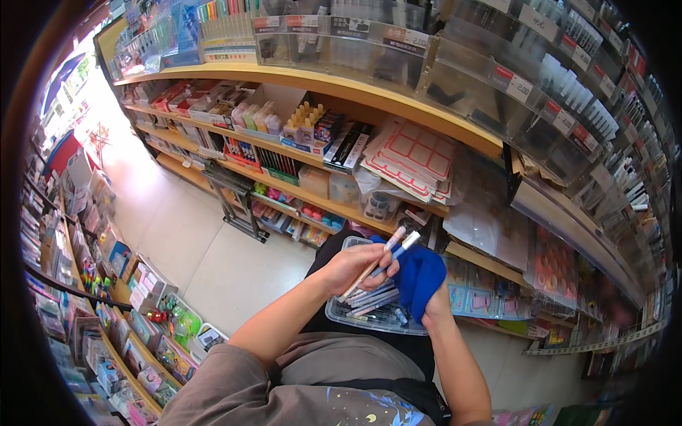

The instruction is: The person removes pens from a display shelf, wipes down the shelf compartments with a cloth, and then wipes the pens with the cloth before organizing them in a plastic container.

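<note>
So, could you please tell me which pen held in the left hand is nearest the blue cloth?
The white-ended pen, rightmost in the left hand; the pen beside it pokes up further left, farther from the blue cloth.

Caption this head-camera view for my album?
Left hand holding pens, right hand a blue cloth, over a clear box of more pens beside stationery shelves.

Place: a shop, by its stock a stationery shop
Price tags (521, 86): fixed along the fronts of clear bins (458, 57), above the long wooden shelf (284, 73)
Pens (220, 10): upright in rows, above the left part of the long wooden shelf
Boxed goods (348, 144): packed on tiers below the long wooden shelf
Display racks (119, 351): crowded with small packaged wares, across a tiled aisle (206, 241) from the long wooden shelf
</note>
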Motion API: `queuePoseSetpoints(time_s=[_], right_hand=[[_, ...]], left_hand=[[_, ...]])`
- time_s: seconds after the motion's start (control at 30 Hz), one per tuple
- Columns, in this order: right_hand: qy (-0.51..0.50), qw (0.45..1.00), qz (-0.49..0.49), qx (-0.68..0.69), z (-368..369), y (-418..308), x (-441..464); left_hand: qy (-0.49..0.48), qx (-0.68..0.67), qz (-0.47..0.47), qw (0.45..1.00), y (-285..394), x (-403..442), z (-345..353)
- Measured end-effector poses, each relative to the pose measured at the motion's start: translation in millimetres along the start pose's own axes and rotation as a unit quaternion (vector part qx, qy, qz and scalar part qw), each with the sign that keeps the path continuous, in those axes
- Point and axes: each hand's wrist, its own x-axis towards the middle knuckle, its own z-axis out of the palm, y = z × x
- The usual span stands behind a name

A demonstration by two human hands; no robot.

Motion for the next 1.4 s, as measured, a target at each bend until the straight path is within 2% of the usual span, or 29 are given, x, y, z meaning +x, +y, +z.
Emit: queuePoseSetpoints(time_s=[0.03,0.17,0.27,0.4,0.5,0.63,0.7,0.73,0.77,0.8,0.87,0.9,1.0,1.03,1.07,1.13,1.17,1.27,1.3,1.4], right_hand=[[-0.023,1.000,0.001,0.000,-1,-2,-1],[0.004,0.999,-0.050,-0.014,-12,7,2],[0.019,0.994,-0.006,0.106,-19,7,4],[0.005,0.990,0.045,0.132,-28,8,3],[-0.083,0.996,0.000,0.016,-30,7,0],[-0.029,0.999,-0.007,0.025,-18,4,-4],[-0.003,0.983,-0.033,-0.182,-16,6,-3],[0.012,0.958,-0.045,-0.284,-16,6,-2],[-0.037,0.901,-0.110,-0.419,-15,3,-4],[-0.086,0.831,-0.093,-0.541,-12,-1,-6],[-0.176,0.637,-0.052,-0.748,-5,-11,-10],[-0.227,0.602,-0.064,-0.763,-13,-10,-9],[-0.228,0.642,-0.038,-0.731,6,-43,-19],[-0.228,0.646,-0.110,-0.720,5,-47,-13],[-0.149,0.720,-0.047,-0.676,6,-59,-14],[-0.094,0.889,-0.075,-0.442,9,-67,-11],[-0.119,0.920,-0.072,-0.366,15,-73,-13],[-0.163,0.921,-0.037,-0.353,24,-67,-13],[-0.154,0.899,-0.062,-0.405,26,-66,-12],[-0.111,0.899,-0.091,-0.414,28,-62,-8]], left_hand=[[-0.011,0.023,-0.026,0.999,0,0,0],[-0.040,0.108,-0.096,0.989,-2,1,4],[-0.028,0.125,-0.113,0.985,-1,1,12],[0.009,0.213,-0.117,0.970,0,1,17],[0.028,0.293,-0.079,0.952,-7,3,15],[0.011,0.251,-0.086,0.964,-6,2,7],[-0.014,0.225,-0.081,0.971,1,-1,14],[-0.023,0.219,-0.075,0.973,1,-1,12],[-0.032,0.212,-0.068,0.974,-1,-1,8],[-0.042,0.205,-0.061,0.976,-2,-2,6],[-0.036,0.200,-0.055,0.978,-1,-3,7],[-0.032,0.200,-0.050,0.978,-2,-4,7],[-0.023,0.203,-0.044,0.978,-2,-6,5],[-0.028,0.200,-0.042,0.978,-2,-6,5],[-0.033,0.197,-0.039,0.979,-2,-6,5],[-0.029,0.211,-0.044,0.976,-2,-5,7],[-0.026,0.219,-0.043,0.974,-3,-3,8],[-0.038,0.271,-0.034,0.961,-2,0,9],[-0.037,0.305,-0.028,0.951,-4,0,7],[-0.026,0.346,-0.011,0.938,-4,-1,15]])
